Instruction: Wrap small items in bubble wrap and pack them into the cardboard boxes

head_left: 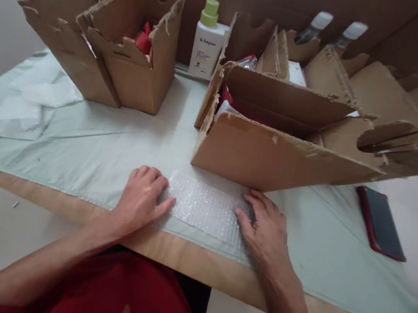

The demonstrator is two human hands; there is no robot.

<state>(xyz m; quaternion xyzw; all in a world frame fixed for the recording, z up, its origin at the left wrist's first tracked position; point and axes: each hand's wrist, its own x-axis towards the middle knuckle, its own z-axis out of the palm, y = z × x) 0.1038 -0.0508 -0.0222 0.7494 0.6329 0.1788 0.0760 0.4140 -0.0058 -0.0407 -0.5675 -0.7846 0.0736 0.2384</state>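
Observation:
A piece of clear bubble wrap lies flat on the cloth near the table's front edge. My left hand rests at its left end, thumb stretched out onto the wrap and the other fingers lying on the cloth side. At the right end is my right hand, palm down, with thumb and forefinger apart and touching the sheet's edge. Neither hand is wrapped around anything. Just behind the wrap stands a long cardboard box with something red and white inside.
Two cardboard holders stand back left, beside clear plastic bags. A white bottle with a green cap is at the back. More cardboard dividers and two white-capped bottles are back right. A phone lies at right.

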